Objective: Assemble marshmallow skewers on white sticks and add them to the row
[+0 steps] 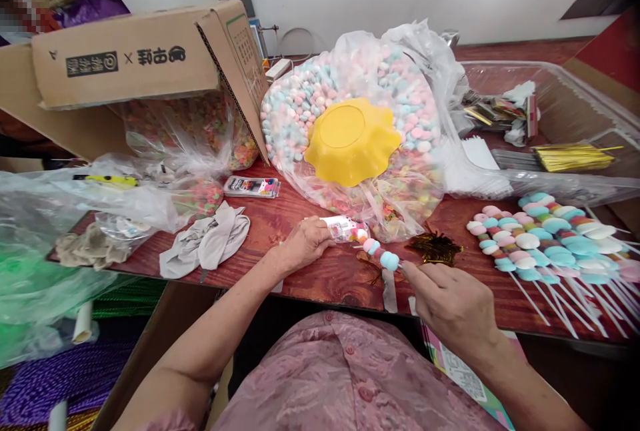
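Note:
My right hand [447, 295] is closed around the stick end of a marshmallow skewer [379, 251] in pink, white and blue. The skewer's far end meets the mouth of a small printed clear bag [343, 228]; how far it sits inside is hard to see. Fingers of my left hand [309, 242] pinch that bag at its left side, just above the wooden table [320, 281]. Right of my right hand lies a pile of finished-looking marshmallow skewers [555, 234] with white sticks. A bundle of dark gold ties [436, 247] lies between the pile and the bag.
Behind my hands sits a large bag of marshmallows [300, 97] with a yellow scalloped bowl [350, 141] upside down on it. A cardboard box [135, 57] stands left, grey gloves [207, 242] before it. A clear plastic bin [555, 181] holds gold ties [575, 157].

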`<state>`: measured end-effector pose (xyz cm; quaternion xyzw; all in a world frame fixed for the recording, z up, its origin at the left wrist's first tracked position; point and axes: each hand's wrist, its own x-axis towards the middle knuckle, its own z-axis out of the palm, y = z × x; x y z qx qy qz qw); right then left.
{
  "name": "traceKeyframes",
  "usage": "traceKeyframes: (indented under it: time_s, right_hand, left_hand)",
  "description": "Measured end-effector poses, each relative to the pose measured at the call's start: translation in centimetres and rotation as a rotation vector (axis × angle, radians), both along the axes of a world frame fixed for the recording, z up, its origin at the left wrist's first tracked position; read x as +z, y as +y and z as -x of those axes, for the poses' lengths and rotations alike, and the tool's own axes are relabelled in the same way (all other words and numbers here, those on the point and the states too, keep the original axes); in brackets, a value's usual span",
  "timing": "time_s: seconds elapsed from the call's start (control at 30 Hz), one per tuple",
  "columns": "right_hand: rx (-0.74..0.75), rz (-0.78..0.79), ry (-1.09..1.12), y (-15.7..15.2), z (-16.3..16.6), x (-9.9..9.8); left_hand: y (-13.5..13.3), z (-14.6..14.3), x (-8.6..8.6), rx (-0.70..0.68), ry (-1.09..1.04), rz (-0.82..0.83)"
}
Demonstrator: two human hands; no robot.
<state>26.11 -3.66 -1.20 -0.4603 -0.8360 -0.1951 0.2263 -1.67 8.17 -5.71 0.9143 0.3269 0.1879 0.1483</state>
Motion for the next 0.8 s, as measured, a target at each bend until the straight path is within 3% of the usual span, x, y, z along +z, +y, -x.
traceKeyframes:
  time_s: [0.1,0.27,0.4,0.57,0.8]
  right_hand:
    - [0.044,0.044,0.024,0.5,-0.4,0.3]
    - [-0.008,0.054,-0.040,0.8,-1.4,0.7]
    - [0.081,0.016,-0.060,0.9,-0.7,0.6]
    - [0.070,-0.022,-0.081,1.8,0.5,0.3]
    - [0.118,0.032,0.088,2.4,0.8,-0.4]
  left_hand:
    - [0.1,0.2,-0.3,-0.014,-0.032,-0.005]
    - [0.1,0.5,-0.5,-0.038,-0.055,0.012]
    - [0.0,0.3,-0.6,-0.071,-0.061,-0.006]
    - [-0.3,0.0,-0.8,-0.099,-0.064,-0.015]
    - [-0.6,0.1,1.2,-0.003,-0.033,-0.079]
